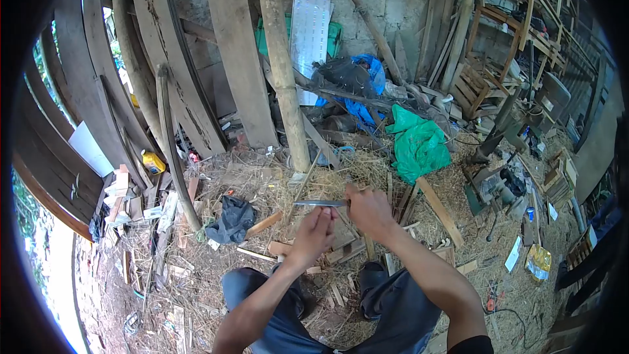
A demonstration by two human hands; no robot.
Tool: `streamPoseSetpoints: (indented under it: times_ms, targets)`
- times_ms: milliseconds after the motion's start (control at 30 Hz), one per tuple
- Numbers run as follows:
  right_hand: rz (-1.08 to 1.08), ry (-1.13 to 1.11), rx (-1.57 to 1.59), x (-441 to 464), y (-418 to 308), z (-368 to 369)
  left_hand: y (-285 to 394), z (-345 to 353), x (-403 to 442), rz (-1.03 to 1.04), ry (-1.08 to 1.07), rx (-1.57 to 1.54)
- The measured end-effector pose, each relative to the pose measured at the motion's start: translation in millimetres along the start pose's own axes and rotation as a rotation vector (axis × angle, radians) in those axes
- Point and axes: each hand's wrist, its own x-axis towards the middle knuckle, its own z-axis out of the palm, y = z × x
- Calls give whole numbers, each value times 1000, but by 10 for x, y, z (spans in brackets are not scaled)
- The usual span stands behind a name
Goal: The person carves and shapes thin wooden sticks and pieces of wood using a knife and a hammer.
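Here we are: right hand (370, 212) wrapped round handle end of knife (318, 202), blade jutting crosswise to left of that grip. Left hand (314, 236) curled, thumb and fingers drawn in just under blade; touching it or pinching something small, we can't tell. Both hands out ahead of trousered legs (401, 318), probably, we reckon, so edge sits clear of knees and in plain sight. Left of grip, black plastic bag (230, 221); nearer, wood offcut (280, 248). Beyond grip to right, green plastic sheet (419, 145); ahead-left, wooden post (286, 101).
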Motion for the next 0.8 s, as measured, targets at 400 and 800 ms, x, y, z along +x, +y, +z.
streamPoseSetpoints:
  times_ms: [400, 800]
  targets:
    - [80, 73, -144, 107, 65, 60, 44, 66, 27, -157, -43, -78]
    - [603, -60, -151, -53, 1270, 293, 136, -169, -114, -46, -75, 86]
